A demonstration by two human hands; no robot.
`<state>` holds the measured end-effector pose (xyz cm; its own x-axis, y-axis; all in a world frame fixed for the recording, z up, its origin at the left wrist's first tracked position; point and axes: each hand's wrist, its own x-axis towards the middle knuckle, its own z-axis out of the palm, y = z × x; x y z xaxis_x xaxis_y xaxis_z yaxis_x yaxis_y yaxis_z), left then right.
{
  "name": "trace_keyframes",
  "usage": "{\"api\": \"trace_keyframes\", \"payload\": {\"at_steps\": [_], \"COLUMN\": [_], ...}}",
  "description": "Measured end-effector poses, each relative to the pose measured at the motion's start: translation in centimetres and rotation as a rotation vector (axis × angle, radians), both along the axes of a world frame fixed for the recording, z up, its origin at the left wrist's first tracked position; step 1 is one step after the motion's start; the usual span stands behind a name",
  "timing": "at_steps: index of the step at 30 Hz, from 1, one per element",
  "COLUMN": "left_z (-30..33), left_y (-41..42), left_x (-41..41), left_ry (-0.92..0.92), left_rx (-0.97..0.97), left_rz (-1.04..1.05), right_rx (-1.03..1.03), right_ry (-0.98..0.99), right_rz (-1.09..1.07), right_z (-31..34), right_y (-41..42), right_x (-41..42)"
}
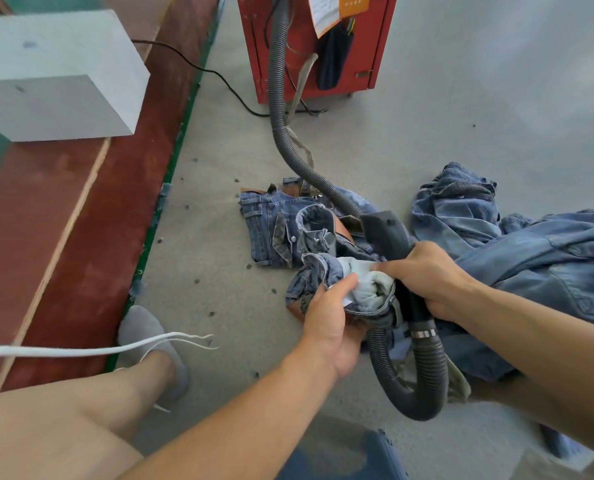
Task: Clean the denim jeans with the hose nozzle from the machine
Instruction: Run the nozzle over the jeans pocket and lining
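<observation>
Denim jeans of faded blue [281, 230] lie crumpled on the grey concrete floor [427, 126], where we crouch. Behind them stands the red metal machine [323, 64], its grey ribbed hose [278, 98] looping down to us. Our right hand [430, 275] grips the dark hose nozzle [389, 233]; our left hand [330, 317] pinches a bunched pale pocket lining [368, 282].

Bright, even, soft-shadowed light; wide-angle bending at the edges, slight softness throughout.
</observation>
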<state>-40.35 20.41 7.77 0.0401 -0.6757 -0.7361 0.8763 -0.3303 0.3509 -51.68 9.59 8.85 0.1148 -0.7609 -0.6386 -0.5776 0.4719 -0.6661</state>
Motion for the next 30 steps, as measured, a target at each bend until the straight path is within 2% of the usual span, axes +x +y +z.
{"api": "trace_keyframes", "payload": {"at_steps": [5,7,10,12,14,19,22,24,27,30], "left_z": [-0.5,-0.4,-0.1,0.0,0.2,0.5,0.0,-0.5,-1.4,-2.5], "left_y": [0.2,-0.1,-0.1,0.2,0.6,1.2,1.6,1.9,2.2,2.6], "left_x": [0.4,0.7,-0.3,-1.6,-2.4,-2.1,-1.8,-1.3,-0.5,-0.3], "left_ry": [0.026,-0.026,-0.32,-0.434,-0.443,-0.413,-0.368,-0.373,-0.379,-0.48], "left_rx": [0.078,0.08,-0.002,-0.103,-0.174,-0.234,-0.105,-0.013,0.102,0.258], "left_rz": [0.081,0.054,-0.087,-0.179,-0.245,-0.273,-0.149,-0.083,-0.017,-0.039], "right_rx": [0.076,0.048,-0.058,-0.155,-0.208,-0.121,-0.216,-0.233,-0.108,0.03], "right_ry": [-0.139,-0.139,-0.096,0.06,0.197,0.226,0.225,0.145,-0.015,-0.117], "right_rz": [-0.206,-0.219,-0.08,0.067,0.144,0.209,0.103,-0.041,-0.258,-0.354], "right_z": [0.1,0.1,0.2,0.3,0.4,0.2,0.5,0.8,1.4,2.2], "right_y": [-1.2,-1.5,-1.4,-1.1,-0.9,-1.1,-1.7,-2.3,-3.2,-3.9], "right_x": [-1.1,-1.5,-1.0,0.1,0.9,0.6,0.0,-0.4,-1.1,-1.8]}}
